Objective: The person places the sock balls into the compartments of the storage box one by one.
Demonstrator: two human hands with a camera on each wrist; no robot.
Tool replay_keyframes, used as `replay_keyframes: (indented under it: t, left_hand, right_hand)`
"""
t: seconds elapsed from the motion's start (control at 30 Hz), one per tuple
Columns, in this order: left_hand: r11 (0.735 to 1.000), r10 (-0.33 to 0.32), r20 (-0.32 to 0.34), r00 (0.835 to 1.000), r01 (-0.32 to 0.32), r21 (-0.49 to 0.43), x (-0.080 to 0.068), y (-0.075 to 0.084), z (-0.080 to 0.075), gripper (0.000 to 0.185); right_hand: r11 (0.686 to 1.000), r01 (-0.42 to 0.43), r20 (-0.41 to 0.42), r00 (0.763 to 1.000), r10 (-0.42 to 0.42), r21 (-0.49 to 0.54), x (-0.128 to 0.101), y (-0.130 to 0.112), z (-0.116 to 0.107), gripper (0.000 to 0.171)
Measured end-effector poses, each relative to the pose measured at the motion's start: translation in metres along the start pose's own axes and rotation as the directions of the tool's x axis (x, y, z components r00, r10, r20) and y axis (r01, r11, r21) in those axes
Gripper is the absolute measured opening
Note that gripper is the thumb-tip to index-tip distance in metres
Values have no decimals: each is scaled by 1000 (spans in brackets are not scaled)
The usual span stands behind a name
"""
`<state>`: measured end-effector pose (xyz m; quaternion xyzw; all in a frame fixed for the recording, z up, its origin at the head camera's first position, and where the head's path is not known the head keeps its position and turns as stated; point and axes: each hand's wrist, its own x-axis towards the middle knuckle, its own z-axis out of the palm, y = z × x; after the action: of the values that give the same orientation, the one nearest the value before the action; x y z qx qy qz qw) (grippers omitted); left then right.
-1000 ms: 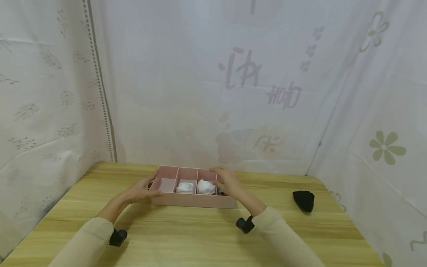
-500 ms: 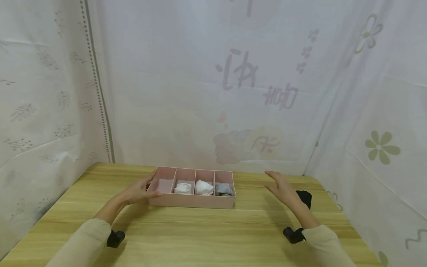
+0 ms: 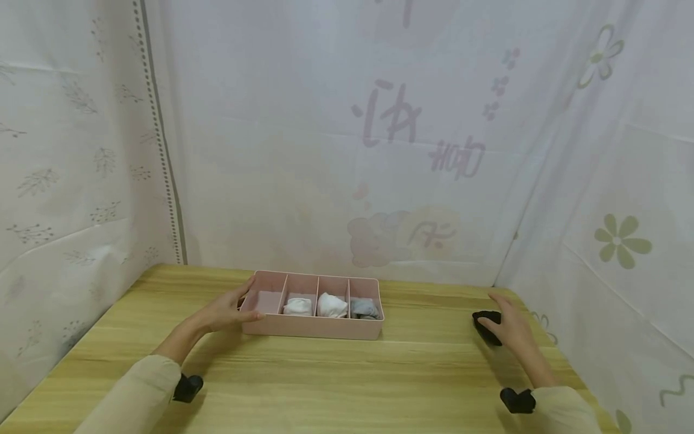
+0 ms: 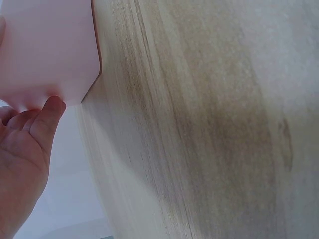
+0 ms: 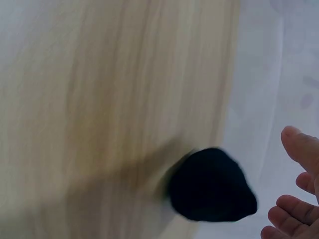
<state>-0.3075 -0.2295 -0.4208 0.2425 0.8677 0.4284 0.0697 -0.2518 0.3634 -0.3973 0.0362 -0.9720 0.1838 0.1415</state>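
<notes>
A pink tray (image 3: 311, 328) with several compartments stands on the wooden table (image 3: 325, 380). Two white sock bundles (image 3: 297, 306) and a grey one (image 3: 364, 308) lie in it; its leftmost compartment (image 3: 269, 299) holds nothing. My left hand (image 3: 238, 304) grips the tray's left end, thumb on the front wall (image 4: 50, 55). A black sock bundle (image 3: 484, 318) lies at the table's far right. My right hand (image 3: 496, 314) hovers just over it with fingers spread. In the right wrist view the fingertips (image 5: 294, 194) stand beside the black bundle (image 5: 212, 191), apart from it.
White patterned curtains (image 3: 347, 132) close in the table at the back and on both sides. The black bundle lies close to the right curtain (image 3: 612, 253). Bare wood stretches between the tray and the table's near edge.
My right hand left the tray's right end, swung right across the table and now hovers over the black bundle. The grey bundle is uncovered. My left hand stays on the tray.
</notes>
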Motion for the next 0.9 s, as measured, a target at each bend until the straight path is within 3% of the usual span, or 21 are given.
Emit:
replay_keyframes:
  t: [0.43,0.67,0.9]
  left_hand:
    - [1000,7,-6,1000,-7,28,-1,2,1,99]
    - [1000,-8,-6,1000,8,22,-1,3,1,100]
    - [1000,-1,-1,1000,1,-18,-1,2,2,100]
  right_hand:
    - [998,-12,43,999,15,-58,-3,25,9,85]
    - [997,-34,97,995,40,-63,0,31,16,85]
    - [997,-33,92,995,39,-73,0,34,20,79]
